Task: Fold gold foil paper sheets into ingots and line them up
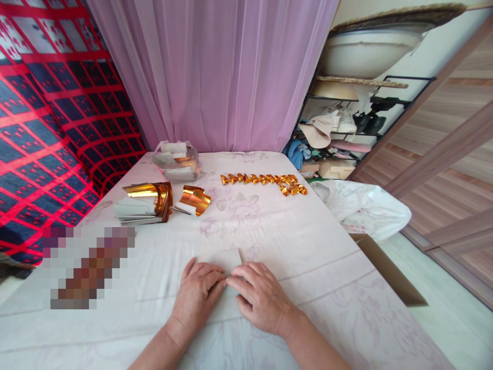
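Both hands are down flat on the table [316, 246], pressing a pale sheet of paper [223, 258]. The left hand [197, 295] lies with its fingers spread over the sheet's near left part; the right hand [260, 295] angles in beside it, fingertips meeting the left hand's at the middle of the sheet. Neither hand grips anything, palms down, fingers loosely apart. Only the far edge of the paper shows beyond the knuckles.

Well ahead of the left hand lies a stack of gold foil sheets [144, 203], a curled gold piece [195, 199] just beside it. Further off, ahead of the right hand, runs a row of folded gold pieces [264, 181].
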The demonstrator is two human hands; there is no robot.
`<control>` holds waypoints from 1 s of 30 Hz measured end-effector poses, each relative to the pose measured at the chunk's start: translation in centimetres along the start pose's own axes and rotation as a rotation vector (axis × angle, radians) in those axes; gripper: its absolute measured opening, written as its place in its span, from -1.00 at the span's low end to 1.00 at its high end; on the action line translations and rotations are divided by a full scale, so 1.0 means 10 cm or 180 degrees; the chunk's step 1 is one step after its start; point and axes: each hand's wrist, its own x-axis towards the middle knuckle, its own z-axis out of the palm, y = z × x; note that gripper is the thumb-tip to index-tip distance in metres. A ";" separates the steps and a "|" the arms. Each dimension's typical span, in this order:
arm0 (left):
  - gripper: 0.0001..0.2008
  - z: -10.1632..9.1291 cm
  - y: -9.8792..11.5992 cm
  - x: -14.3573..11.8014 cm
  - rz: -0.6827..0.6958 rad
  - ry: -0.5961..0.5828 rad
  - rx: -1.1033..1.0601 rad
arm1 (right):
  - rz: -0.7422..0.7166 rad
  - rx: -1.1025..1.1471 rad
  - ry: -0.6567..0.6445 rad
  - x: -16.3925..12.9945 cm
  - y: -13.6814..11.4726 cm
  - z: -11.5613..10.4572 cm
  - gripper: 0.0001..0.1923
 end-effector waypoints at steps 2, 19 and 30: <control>-0.85 0.00 -0.01 0.00 -0.0024 -0.0011 -0.0038 | -0.0052 -0.0036 0.0027 0.00 0.00 0.01 -0.56; -0.83 -0.01 -0.02 0.04 -0.0054 -0.0028 -0.0159 | 0.0683 -0.0282 0.0398 -0.08 0.14 -0.05 -0.71; -0.83 -0.01 -0.03 0.04 -0.0116 -0.0059 -0.0165 | 0.1590 0.1504 0.0133 -0.08 0.13 0.02 -0.66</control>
